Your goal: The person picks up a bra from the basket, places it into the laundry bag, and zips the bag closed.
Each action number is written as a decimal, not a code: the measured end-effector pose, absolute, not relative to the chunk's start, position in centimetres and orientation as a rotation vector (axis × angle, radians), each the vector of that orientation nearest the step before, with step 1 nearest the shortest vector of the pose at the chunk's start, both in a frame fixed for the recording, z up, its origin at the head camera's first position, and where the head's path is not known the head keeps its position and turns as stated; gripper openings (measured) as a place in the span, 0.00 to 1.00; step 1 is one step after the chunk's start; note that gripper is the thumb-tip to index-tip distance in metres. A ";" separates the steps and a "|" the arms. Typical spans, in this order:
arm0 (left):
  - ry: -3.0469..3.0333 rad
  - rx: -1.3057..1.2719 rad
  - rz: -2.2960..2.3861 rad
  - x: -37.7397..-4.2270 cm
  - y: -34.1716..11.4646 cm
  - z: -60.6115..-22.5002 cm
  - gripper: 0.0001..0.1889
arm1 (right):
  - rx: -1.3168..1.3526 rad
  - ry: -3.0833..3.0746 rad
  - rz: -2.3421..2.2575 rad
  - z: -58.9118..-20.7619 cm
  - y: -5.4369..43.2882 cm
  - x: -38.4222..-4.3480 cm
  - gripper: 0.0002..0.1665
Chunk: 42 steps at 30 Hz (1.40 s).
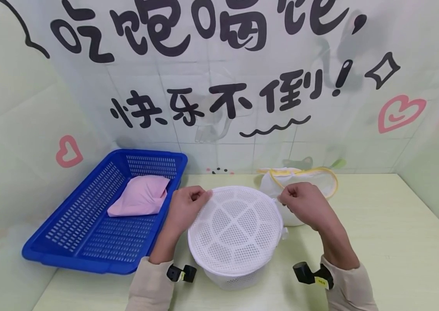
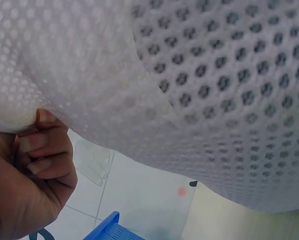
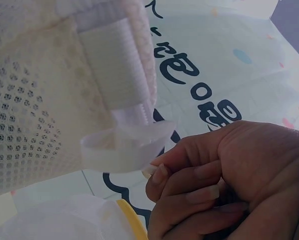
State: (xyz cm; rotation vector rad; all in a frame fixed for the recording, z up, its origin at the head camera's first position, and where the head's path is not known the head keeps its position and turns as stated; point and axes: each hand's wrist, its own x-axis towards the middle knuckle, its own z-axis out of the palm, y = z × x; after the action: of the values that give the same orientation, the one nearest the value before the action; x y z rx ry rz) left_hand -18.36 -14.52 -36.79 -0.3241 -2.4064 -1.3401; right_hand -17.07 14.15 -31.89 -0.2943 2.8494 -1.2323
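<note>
A round white mesh laundry bag (image 1: 238, 229) stands in front of me, its ribbed mesh lid tilted towards the head view. My left hand (image 1: 189, 206) pinches the bag's upper left rim between thumb and bent fingers; the left wrist view also shows this hand (image 2: 32, 175) gripping the mesh edge. Opposite, my right hand (image 1: 305, 204) has thumb and forefinger pinched together at the bag's upper right rim; the small piece between the fingertips is mostly hidden. In the right wrist view, a white tape loop (image 3: 127, 150) and an elastic zipper cover (image 3: 112, 65) lie beside the fingertips.
At the left, a blue plastic basket (image 1: 126, 268) holds a folded pink cloth item (image 1: 139, 196). Behind my right hand stands a white bag with yellow trim (image 1: 270, 185). A printed sheet (image 1: 211, 77) hangs across the back of the pale table (image 1: 390, 242).
</note>
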 end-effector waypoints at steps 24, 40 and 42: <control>-2.378 -0.240 -1.330 -18.3 -14.2 -36.8 0.10 | -0.279 2.841 -1.261 -31.8 14.3 -16.9 0.13; -2.342 -0.157 -1.286 -18.3 -14.4 -36.9 0.10 | -0.288 2.846 -1.271 -31.7 14.2 -16.8 0.15; -2.349 -0.151 -1.288 -18.2 -14.3 -36.8 0.11 | -0.291 2.846 -1.275 -31.7 14.3 -16.8 0.15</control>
State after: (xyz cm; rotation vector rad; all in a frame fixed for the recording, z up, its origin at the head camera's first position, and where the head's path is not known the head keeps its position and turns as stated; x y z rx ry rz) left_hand -18.24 -14.32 -36.83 -0.1511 -2.3493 -1.2881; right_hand -16.77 14.25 -31.72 -0.2908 2.8459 -1.2746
